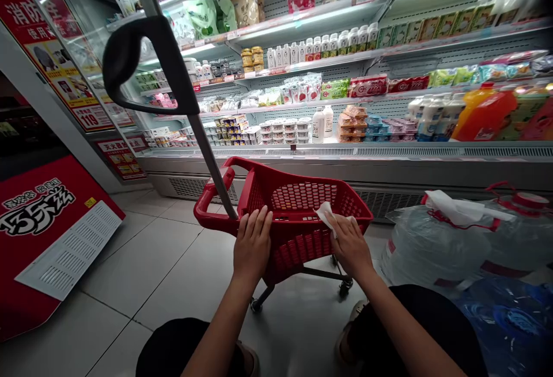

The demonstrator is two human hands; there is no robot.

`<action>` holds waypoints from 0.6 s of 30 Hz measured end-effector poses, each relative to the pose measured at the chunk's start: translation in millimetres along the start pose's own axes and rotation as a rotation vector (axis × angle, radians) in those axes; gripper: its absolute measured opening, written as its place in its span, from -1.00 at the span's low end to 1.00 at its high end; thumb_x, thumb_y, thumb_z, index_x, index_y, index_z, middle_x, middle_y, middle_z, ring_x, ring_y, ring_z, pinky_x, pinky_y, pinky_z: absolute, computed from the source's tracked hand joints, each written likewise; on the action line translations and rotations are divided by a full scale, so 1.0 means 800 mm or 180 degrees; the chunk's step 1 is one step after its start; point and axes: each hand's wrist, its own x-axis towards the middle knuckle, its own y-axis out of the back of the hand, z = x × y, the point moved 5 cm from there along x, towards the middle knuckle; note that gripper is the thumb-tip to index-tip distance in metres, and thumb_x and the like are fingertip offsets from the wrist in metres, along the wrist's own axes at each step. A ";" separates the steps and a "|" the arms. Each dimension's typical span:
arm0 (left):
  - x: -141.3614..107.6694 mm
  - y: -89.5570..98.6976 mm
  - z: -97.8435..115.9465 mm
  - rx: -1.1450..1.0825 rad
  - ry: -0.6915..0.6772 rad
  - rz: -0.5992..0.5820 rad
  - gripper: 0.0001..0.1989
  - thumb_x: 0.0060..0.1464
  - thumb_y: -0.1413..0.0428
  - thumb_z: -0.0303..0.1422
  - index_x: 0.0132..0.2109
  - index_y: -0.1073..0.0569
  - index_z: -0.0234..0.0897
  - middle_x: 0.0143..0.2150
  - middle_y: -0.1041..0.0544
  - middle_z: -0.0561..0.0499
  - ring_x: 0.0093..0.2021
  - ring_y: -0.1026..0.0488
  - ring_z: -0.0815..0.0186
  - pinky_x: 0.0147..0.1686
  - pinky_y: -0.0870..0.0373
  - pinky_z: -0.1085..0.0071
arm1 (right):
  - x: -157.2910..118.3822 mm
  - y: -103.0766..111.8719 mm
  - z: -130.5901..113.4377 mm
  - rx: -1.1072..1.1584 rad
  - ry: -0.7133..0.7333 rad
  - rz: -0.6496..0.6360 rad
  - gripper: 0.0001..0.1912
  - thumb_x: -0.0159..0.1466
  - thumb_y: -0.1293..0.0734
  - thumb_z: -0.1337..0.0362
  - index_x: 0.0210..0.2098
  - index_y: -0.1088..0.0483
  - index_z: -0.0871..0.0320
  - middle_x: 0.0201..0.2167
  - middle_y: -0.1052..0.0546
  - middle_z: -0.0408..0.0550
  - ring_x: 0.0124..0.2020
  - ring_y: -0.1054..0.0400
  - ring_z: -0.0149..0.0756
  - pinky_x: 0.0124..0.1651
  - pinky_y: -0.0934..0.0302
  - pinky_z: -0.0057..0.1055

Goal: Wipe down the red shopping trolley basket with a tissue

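Note:
A small red shopping cart (pixel 302 230) with a mesh basket stands before my knees. My left hand (pixel 253 244) grips its near rim close to the handle end, fingers laid over the edge and thumb hidden. Further right along the same rim, my right hand (pixel 349 241) presses a crumpled white wipe (pixel 327 215) against the cart, its fingers bent over the edge. A grey pole (pixel 211 155) with a black loop grip (pixel 166 66) rises from the cart's left side.
A lit refrigerated shelf (pixel 276 151) full of dairy goods and drinks runs behind the cart. Large water bottles (pixel 436 244) in plastic wrap stand close on the right, with a blue one (pixel 514 313) nearer. At left is a red cabinet (pixel 56 238) on the tiled floor (pixel 142 267).

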 end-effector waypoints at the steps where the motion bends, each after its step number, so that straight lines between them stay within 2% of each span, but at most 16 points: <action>1: 0.001 -0.001 0.004 -0.0001 0.0006 0.0013 -0.36 0.31 0.05 -0.53 0.49 -0.20 -0.18 0.49 -0.26 -0.06 0.45 -0.25 0.05 0.47 -0.05 0.00 | 0.003 0.000 -0.006 0.0022 -0.0091 0.0041 -0.34 0.51 -0.04 0.26 0.56 0.13 0.02 0.39 -0.36 0.02 0.43 -0.15 -0.07 0.50 0.08 0.14; 3: 0.005 -0.002 0.013 0.0017 0.0030 0.0003 -0.41 0.31 0.04 -0.51 0.44 -0.28 -0.23 0.48 -0.28 -0.07 0.44 -0.24 0.05 0.48 -0.04 0.01 | 0.014 -0.002 -0.041 0.0172 -0.0089 0.0045 -0.37 0.52 -0.02 0.25 0.55 0.09 0.04 0.41 -0.33 0.04 0.46 -0.09 -0.05 0.49 0.07 0.14; 5: 0.008 -0.003 0.021 0.0050 0.0053 -0.0043 -0.44 0.31 0.04 -0.50 0.41 -0.33 -0.27 0.47 -0.29 -0.08 0.44 -0.24 0.05 0.48 -0.04 0.03 | 0.026 -0.004 -0.097 0.0441 0.0196 -0.0065 -0.37 0.52 -0.01 0.28 0.56 0.10 0.04 0.47 -0.24 0.01 0.50 0.00 -0.07 0.50 0.09 0.12; 7: 0.009 -0.005 0.026 0.0088 0.0037 -0.0083 -0.44 0.32 0.05 -0.50 0.42 -0.31 -0.31 0.47 -0.30 -0.09 0.45 -0.23 0.07 0.48 -0.05 0.05 | 0.036 -0.002 -0.148 0.0751 0.0467 -0.0157 -0.34 0.52 -0.02 0.28 0.57 0.20 0.09 0.52 -0.13 0.04 0.53 0.06 -0.05 0.50 0.05 0.10; 9: 0.010 -0.005 0.029 0.0107 -0.0004 -0.0090 -0.43 0.33 0.06 -0.49 0.44 -0.26 -0.35 0.46 -0.31 -0.10 0.46 -0.22 0.09 0.49 -0.04 0.07 | 0.041 0.002 -0.174 0.0900 0.0540 -0.0170 -0.29 0.52 -0.05 0.26 0.57 0.30 0.12 0.53 -0.09 0.10 0.53 0.06 -0.04 0.49 0.01 0.11; 10: 0.010 -0.005 0.029 0.0107 -0.0023 -0.0081 -0.43 0.33 0.06 -0.48 0.45 -0.25 -0.35 0.47 -0.30 -0.11 0.46 -0.21 0.09 0.49 -0.02 0.08 | 0.041 0.003 -0.176 0.0896 0.0589 -0.0184 -0.28 0.52 -0.05 0.26 0.57 0.33 0.12 0.53 -0.10 0.10 0.52 0.04 -0.04 0.49 0.02 0.11; 11: 0.011 -0.005 0.028 0.0100 -0.0041 -0.0071 -0.43 0.33 0.06 -0.48 0.45 -0.25 -0.36 0.47 -0.30 -0.11 0.47 -0.20 0.10 0.50 -0.01 0.08 | 0.040 0.003 -0.171 0.0845 0.0658 -0.0209 -0.28 0.52 -0.05 0.27 0.57 0.34 0.11 0.52 -0.12 0.08 0.51 0.01 -0.07 0.50 0.03 0.10; 13: 0.011 -0.004 0.024 0.0067 -0.0059 -0.0043 -0.44 0.33 0.05 -0.46 0.43 -0.28 -0.34 0.47 -0.30 -0.10 0.46 -0.21 0.08 0.50 0.01 0.08 | 0.035 0.002 -0.142 0.0648 0.0782 -0.0259 -0.29 0.51 -0.05 0.28 0.57 0.30 0.07 0.50 -0.18 0.01 0.48 -0.06 -0.12 0.52 0.07 0.05; 18: 0.010 -0.002 0.006 0.0017 -0.0019 0.0008 -0.46 0.35 0.04 -0.41 0.43 -0.29 -0.28 0.43 -0.37 -0.10 0.43 -0.27 0.06 0.49 0.02 0.04 | 0.016 0.002 -0.012 0.0081 0.0505 -0.0257 -0.37 0.51 -0.04 0.25 0.55 0.06 0.02 0.38 -0.37 -0.04 0.40 -0.20 -0.16 0.53 0.11 0.01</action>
